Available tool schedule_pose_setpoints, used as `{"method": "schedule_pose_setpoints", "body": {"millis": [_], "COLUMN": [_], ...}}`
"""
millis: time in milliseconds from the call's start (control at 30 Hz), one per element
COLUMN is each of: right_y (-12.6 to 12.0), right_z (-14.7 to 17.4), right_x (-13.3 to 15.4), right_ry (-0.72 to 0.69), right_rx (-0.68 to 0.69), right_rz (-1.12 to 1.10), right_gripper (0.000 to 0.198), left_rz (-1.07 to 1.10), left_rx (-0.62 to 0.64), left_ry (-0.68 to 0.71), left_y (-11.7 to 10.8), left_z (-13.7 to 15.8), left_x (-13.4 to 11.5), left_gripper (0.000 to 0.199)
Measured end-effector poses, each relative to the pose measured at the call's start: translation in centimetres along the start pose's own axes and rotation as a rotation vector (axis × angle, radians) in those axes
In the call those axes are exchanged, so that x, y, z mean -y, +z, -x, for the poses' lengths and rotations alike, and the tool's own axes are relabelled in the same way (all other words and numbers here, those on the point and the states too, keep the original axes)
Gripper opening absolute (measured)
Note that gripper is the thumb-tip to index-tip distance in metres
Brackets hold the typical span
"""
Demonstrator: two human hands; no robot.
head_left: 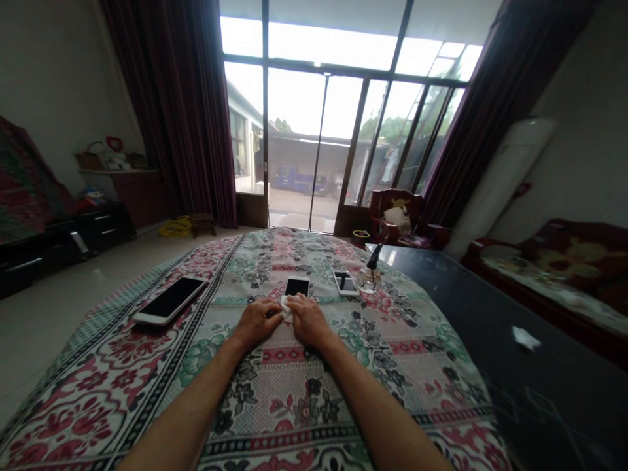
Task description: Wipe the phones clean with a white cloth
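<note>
At the left of the frame, our cloth-covered counter [101, 418] showed its busiest border: woven-looking fabric in crimson, grey and green, flowers set between dark braided bands, the edge curving round. On it lay a large white-edged phone [170, 301], a flat slab with rounded corners and a dark, glossy screen, well apart from our hands; whether it had been dealt with, we could not tell.

Near the centre, our left hand [259, 322] rested with fingers bent beside a white tissue [286, 314], soft and creased; we could not tell whether it gripped anything. Just above, also at the centre, the middle phone [297, 286] lay on the cloth, dark screen up, its lower end covered. Our right hand [310, 319] bent over that end, its fingers closed on the tissue. We judged the rubbing of this phone to be under way and not finished.

Right of centre, another phone [346, 282], smooth and pale-rimmed, lay untouched beside a rounded clear bottle [369, 280] with a black nozzle; its turn, if any, looked yet to come. At the far right, a crumpled white scrap [526, 338] sat on a sleek black counter [441, 294].
</note>
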State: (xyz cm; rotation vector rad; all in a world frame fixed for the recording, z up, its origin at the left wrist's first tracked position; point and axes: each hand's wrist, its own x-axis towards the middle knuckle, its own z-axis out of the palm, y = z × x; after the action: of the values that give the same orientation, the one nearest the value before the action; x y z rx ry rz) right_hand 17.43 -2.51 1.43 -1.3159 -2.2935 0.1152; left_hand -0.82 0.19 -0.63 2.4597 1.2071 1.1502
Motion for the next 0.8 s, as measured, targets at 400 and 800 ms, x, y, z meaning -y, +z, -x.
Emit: {"method": "schedule_pose_setpoints", "body": {"millis": [400,800], "right_y": [-0.5,0.0], "right_z": [0.1,0.5], "right_x": [-2.6,-0.3], "right_ry": [0.176,0.013], "right_rx": [-0.076,-0.044], "right_rz": [0.000,0.010], "right_gripper": [0.047,0.039], "left_rz": [-0.013,0.011], "left_rx": [-0.016,-0.028], "left_ry": [0.011,0.031], "left_y": [0.1,-0.1], "left_z": [0.0,-0.1], "left_x": [0.5,0.4], "left_gripper": [0.011,0.010]}}
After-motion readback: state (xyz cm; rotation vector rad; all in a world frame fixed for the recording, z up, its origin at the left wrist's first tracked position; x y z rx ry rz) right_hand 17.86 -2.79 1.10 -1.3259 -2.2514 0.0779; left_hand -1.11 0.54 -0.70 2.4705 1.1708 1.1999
